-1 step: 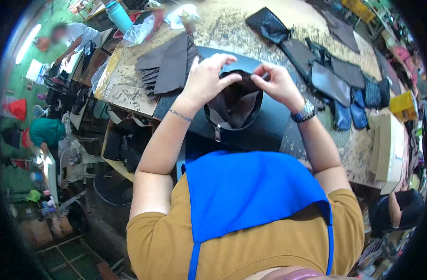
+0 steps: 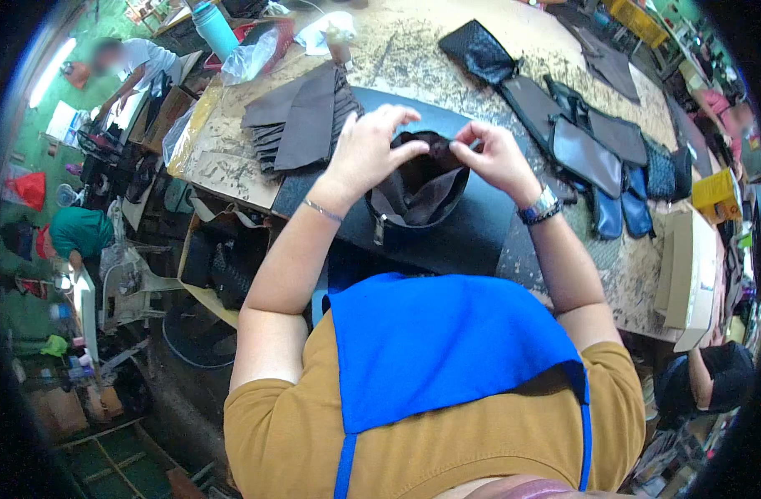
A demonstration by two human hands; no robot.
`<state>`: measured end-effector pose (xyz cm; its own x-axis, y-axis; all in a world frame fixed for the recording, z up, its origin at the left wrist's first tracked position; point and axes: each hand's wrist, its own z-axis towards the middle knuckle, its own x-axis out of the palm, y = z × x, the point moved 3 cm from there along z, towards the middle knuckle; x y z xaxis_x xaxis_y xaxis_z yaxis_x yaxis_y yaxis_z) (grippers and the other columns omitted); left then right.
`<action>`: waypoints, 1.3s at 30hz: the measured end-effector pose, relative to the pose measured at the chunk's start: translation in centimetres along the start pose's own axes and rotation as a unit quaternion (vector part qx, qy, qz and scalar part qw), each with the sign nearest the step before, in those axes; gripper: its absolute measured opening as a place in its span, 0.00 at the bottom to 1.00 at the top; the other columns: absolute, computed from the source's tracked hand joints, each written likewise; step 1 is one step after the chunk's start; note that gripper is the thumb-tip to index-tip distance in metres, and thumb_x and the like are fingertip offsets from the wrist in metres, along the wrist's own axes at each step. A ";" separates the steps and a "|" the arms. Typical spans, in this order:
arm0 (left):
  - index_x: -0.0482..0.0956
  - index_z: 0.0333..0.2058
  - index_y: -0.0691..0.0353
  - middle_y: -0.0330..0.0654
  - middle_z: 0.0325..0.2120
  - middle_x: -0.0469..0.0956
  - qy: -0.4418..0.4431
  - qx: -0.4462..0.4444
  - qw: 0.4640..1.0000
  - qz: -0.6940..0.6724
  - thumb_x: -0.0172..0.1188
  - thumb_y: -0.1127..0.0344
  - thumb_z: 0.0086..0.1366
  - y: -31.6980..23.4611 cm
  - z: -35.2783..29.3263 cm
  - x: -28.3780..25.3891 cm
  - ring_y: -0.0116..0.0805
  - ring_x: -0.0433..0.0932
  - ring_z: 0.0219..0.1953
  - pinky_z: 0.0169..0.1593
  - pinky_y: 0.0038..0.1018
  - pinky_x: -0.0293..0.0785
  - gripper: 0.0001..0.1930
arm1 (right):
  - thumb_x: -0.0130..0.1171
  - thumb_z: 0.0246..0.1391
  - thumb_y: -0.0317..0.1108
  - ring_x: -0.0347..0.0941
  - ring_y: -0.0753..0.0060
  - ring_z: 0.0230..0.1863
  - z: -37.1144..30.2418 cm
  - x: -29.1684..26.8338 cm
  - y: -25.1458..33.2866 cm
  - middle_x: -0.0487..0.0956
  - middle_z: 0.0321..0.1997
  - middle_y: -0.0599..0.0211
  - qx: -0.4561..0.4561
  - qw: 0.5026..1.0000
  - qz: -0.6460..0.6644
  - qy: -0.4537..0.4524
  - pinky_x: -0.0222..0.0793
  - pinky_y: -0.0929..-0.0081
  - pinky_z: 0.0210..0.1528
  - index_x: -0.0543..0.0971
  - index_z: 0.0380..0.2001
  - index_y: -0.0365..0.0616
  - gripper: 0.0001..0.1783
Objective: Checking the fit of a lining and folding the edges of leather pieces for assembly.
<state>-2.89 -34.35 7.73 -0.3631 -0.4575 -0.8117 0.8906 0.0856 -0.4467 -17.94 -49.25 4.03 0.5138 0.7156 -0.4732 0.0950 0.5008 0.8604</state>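
A black pouch (image 2: 420, 223) stands on a dark mat with its mouth open upward, showing a grey-brown lining. A metal zipper pull (image 2: 379, 229) hangs at its near left rim. At the far left of the mouth is my left hand (image 2: 368, 150), its thumb lying against the rim and its index finger arched away, with a gap between them. My right hand (image 2: 501, 160) pinches the far right rim between thumb and index finger. The left hand hides part of the pouch's left side.
Left of the pouch lies a fanned stack of dark fabric pieces (image 2: 301, 116). Several black pouches (image 2: 588, 150) are spread at the right, near a pale box (image 2: 692, 270). A blue tumbler (image 2: 216, 32) stands far left. Below the table edge sits a carton of black items (image 2: 222, 262).
The pouch has tipped slightly, its zipper pull shifting up and left. My right fingertips have moved a little along the rim, and my left index finger has lowered slightly.
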 end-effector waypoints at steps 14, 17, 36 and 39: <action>0.80 0.33 0.58 0.42 0.30 0.80 -0.054 0.009 0.998 0.010 0.62 0.60 0.60 0.7 -2.0 1.3 0.43 0.78 0.35 0.47 0.35 0.70 0.09 | 0.65 0.52 0.37 0.80 0.76 0.34 1.7 0.7 1.4 0.84 0.35 0.63 -0.002 0.996 -0.035 0.087 0.75 0.76 0.38 0.82 0.41 0.40 0.15; 0.81 0.32 0.58 0.40 0.26 0.80 -0.042 -0.002 0.999 -0.003 0.62 0.61 0.60 0.6 -2.2 1.3 0.41 0.79 0.34 0.48 0.34 0.70 0.07 | 0.64 0.52 0.36 0.80 0.75 0.31 1.8 0.5 1.4 0.84 0.31 0.60 -0.015 0.996 -0.039 0.082 0.75 0.76 0.36 0.83 0.38 0.40 0.13; 0.83 0.37 0.67 0.40 0.28 0.83 0.042 -0.230 0.938 -0.256 0.62 0.63 0.61 3.1 -2.2 4.1 0.22 0.78 0.31 0.38 0.23 0.74 0.12 | 0.60 0.52 0.34 0.80 0.64 0.32 2.9 0.6 2.5 0.81 0.29 0.55 -0.102 0.975 -0.163 0.116 0.74 0.71 0.37 0.81 0.34 0.38 0.10; 0.83 0.37 0.67 0.41 0.28 0.83 0.056 -0.224 0.949 -0.216 0.62 0.63 0.61 2.7 -2.2 4.0 0.22 0.78 0.31 0.37 0.23 0.74 0.12 | 0.60 0.53 0.33 0.79 0.70 0.32 3.4 0.5 2.3 0.82 0.29 0.57 -0.081 0.971 -0.165 0.151 0.73 0.73 0.37 0.79 0.34 0.37 0.10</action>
<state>-2.49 -34.01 2.48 -0.7172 -0.4402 -0.5402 0.4551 0.2911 -0.8415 -14.56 -49.37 6.36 0.2019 0.6004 -0.7738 0.0638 0.7803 0.6221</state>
